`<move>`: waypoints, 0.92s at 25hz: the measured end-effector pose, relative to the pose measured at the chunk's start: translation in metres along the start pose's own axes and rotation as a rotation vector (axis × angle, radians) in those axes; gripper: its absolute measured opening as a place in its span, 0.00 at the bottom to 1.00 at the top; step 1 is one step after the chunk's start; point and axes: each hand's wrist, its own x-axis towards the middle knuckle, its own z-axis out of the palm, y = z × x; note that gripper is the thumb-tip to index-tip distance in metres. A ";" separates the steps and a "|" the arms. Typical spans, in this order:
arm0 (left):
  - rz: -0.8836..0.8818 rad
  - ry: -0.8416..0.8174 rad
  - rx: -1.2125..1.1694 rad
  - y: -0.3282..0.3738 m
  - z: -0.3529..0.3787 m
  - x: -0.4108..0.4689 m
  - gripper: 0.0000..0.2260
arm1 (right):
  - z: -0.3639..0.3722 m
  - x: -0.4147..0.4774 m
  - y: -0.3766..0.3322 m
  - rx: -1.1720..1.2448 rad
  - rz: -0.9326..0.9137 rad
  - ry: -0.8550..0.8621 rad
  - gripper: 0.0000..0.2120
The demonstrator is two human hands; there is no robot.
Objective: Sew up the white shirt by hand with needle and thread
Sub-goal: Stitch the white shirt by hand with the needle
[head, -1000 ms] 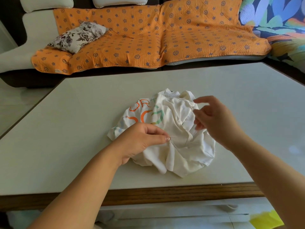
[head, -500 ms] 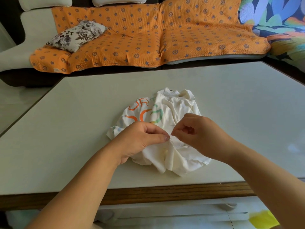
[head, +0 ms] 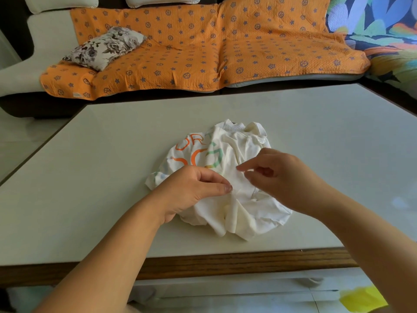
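Observation:
The white shirt [head: 239,208], printed with orange and green letters, lies crumpled in the middle of the pale table [head: 90,177]. My left hand [head: 191,188] rests on its left part and pinches a fold of cloth between thumb and forefinger. My right hand [head: 282,175] hovers just above the shirt's right half, fingers curled. Its thumb and forefinger are pinched together a short way up and right of my left fingertips. The needle and thread in that pinch are too thin and blurred to make out.
The table's wooden front edge [head: 225,263] runs close to me. Behind the table stands a sofa with an orange patterned cover [head: 203,53] and a flowered pillow [head: 103,47]. Something yellow [head: 363,299] lies on the floor at the lower right.
My right hand came down to my left fingertips and pinched there, then drew away up and to the right. My left hand kept its hold on the shirt.

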 end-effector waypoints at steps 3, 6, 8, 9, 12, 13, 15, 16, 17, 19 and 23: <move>-0.004 -0.001 0.018 0.000 0.000 -0.001 0.02 | 0.007 -0.004 -0.003 0.012 -0.034 -0.080 0.08; -0.002 -0.003 0.025 0.000 0.000 -0.001 0.02 | 0.013 -0.004 -0.006 0.017 -0.047 -0.076 0.04; -0.009 -0.003 0.027 0.001 0.000 -0.001 0.02 | 0.014 -0.002 -0.003 0.016 -0.026 -0.047 0.05; -0.010 -0.003 0.025 0.000 0.000 -0.001 0.02 | 0.015 0.000 -0.001 0.004 -0.008 0.004 0.05; -0.006 -0.005 0.013 0.000 0.000 -0.001 0.03 | 0.010 0.010 0.012 -0.066 0.099 0.262 0.06; -0.006 -0.009 0.010 0.000 0.000 -0.001 0.04 | 0.007 0.013 0.016 -0.095 0.149 0.318 0.07; -0.009 -0.018 0.004 -0.001 -0.001 -0.001 0.05 | 0.005 0.018 0.023 -0.170 0.221 0.297 0.09; -0.010 -0.020 0.001 -0.001 -0.001 -0.001 0.05 | 0.005 0.018 0.024 -0.210 0.227 0.248 0.10; -0.009 -0.020 0.002 0.000 -0.001 -0.001 0.05 | 0.006 0.016 0.022 -0.232 0.204 0.210 0.10; -0.004 -0.016 0.012 0.000 -0.001 -0.001 0.04 | 0.006 0.010 0.013 -0.186 0.082 0.194 0.09; -0.009 -0.007 0.017 0.000 -0.001 0.000 0.02 | 0.005 -0.002 -0.006 0.005 -0.033 -0.029 0.11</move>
